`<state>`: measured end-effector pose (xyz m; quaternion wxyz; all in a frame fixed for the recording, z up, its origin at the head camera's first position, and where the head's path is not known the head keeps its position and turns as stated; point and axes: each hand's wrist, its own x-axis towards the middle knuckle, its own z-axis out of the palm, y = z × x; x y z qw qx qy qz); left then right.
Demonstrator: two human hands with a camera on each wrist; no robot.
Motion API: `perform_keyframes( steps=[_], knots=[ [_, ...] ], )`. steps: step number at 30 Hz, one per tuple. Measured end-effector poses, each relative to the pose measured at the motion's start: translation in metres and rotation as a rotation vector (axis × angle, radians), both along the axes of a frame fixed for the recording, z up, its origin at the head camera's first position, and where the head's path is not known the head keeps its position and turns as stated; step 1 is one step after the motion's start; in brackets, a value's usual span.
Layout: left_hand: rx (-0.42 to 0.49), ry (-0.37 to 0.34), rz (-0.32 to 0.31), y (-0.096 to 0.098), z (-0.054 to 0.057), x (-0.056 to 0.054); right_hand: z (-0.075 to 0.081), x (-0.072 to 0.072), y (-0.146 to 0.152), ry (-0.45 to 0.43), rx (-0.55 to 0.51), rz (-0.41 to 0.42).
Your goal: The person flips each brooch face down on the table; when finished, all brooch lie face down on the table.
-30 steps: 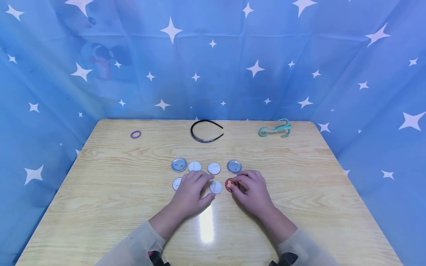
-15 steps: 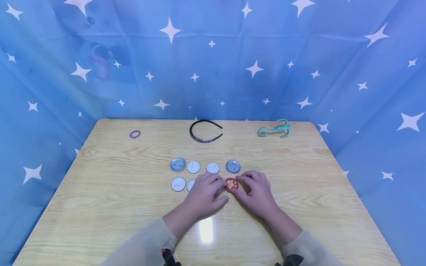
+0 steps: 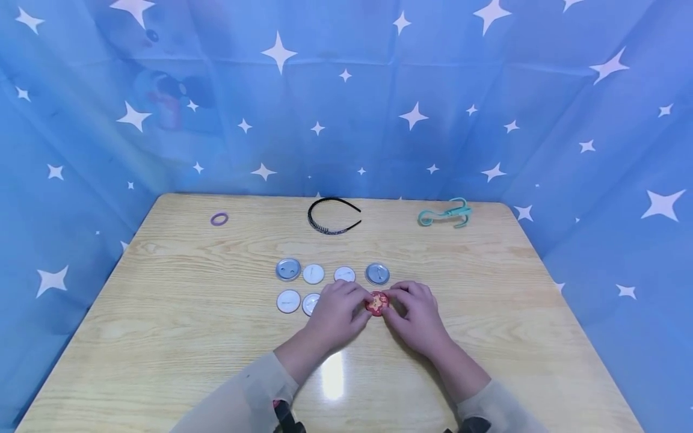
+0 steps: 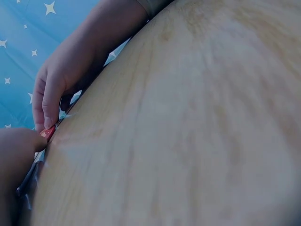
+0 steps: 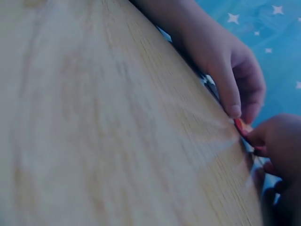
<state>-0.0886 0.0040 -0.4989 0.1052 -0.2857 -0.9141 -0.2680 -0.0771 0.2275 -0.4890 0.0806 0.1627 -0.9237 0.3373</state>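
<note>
A round red button badge [image 3: 377, 304] with a yellow figure on its face sits between the two hands in the head view. My left hand [image 3: 337, 310] pinches its left edge with finger and thumb. From the other side my right hand [image 3: 415, 313] holds the right edge between forefinger and thumb. In the left wrist view the red badge [image 4: 47, 132] shows as a thin sliver at the fingertips. The right wrist view also catches the badge [image 5: 241, 127], partly covered by fingers. A white-backed badge [image 3: 311, 304] lies just left of my left hand, which hides part of the lower row.
Several pin-back badges lie face down in two rows, among them silver ones [image 3: 288, 269] [image 3: 377, 274] and white ones [image 3: 289, 301] [image 3: 313, 274]. Farther back are a purple hair tie [image 3: 219, 219], a black headband [image 3: 325, 228] and a teal claw clip [image 3: 445, 213] on the wooden table [image 3: 162, 355].
My left hand has moved right, from over the lower row of badges to the red badge's left edge. The red badge's face, partly covered before, shows more. My right hand has stayed beside it.
</note>
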Motion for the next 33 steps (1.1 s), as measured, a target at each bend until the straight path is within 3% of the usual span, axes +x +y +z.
perform_keyframes(
  steps=[18,33],
  knots=[
    [0.111,-0.012,0.019,0.0008,-0.0008,-0.0021,0.0002,-0.0009,0.0007,-0.012,-0.035,0.007],
    [0.095,-0.069,0.054,0.0014,0.0007,-0.0012,-0.0001,-0.0011,0.0014,-0.007,-0.034,0.007]
  ],
)
